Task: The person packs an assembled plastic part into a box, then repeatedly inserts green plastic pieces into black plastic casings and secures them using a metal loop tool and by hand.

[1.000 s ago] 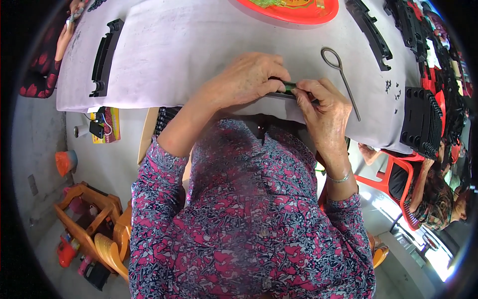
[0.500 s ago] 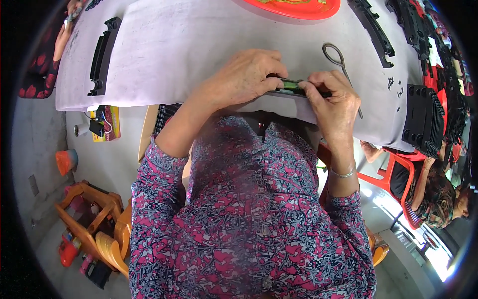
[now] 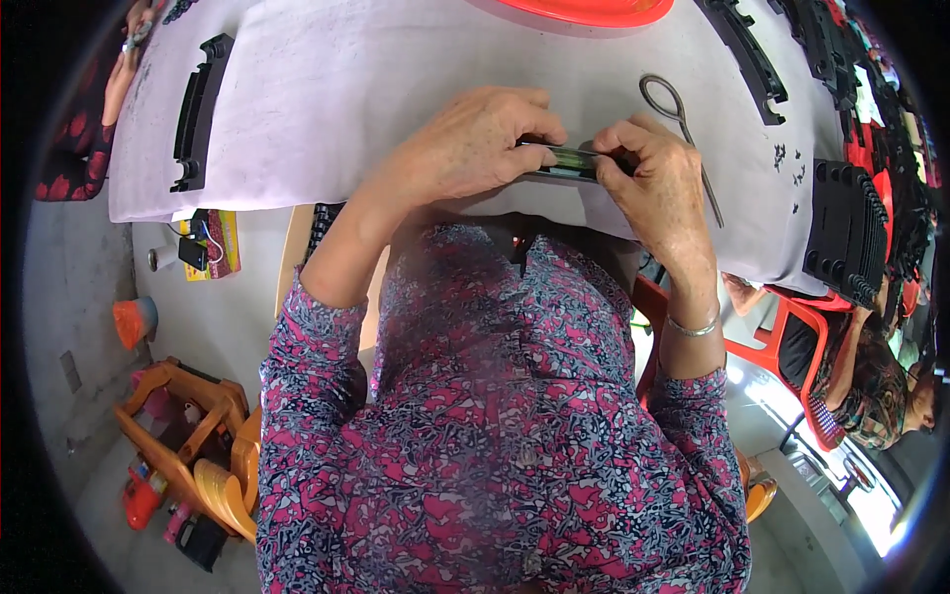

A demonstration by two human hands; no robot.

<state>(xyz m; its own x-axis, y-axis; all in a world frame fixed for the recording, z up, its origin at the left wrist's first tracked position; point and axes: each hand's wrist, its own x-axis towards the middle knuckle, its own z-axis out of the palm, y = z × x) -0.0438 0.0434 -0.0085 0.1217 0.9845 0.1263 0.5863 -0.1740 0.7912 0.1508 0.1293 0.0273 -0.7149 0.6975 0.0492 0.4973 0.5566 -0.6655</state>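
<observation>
Between both hands, close to the table's near edge, is a slim black plastic strip with a shiny green face [image 3: 574, 161]. My left hand [image 3: 483, 141] is closed on its left end, thumb below and bent fingers above. The right end is pinched by my right hand [image 3: 655, 183], whose fingers hide that end. To the right of my right hand, a metal rod tool with a looped handle [image 3: 709, 188] lies on the cloth.
A white cloth [image 3: 327, 109] covers the table. Long black plastic parts lie at the left [image 3: 201, 114] and upper right [image 3: 744, 57]. Ridged black parts [image 3: 841, 233] and small black bits [image 3: 780, 156] are at right. A red basin [image 3: 594, 12] stands at the far edge. Other people sit at both sides.
Both hands have shifted slightly left and up with the strip, still gripping its ends. More of its green face shows between them. The basin sits a little higher in view.
</observation>
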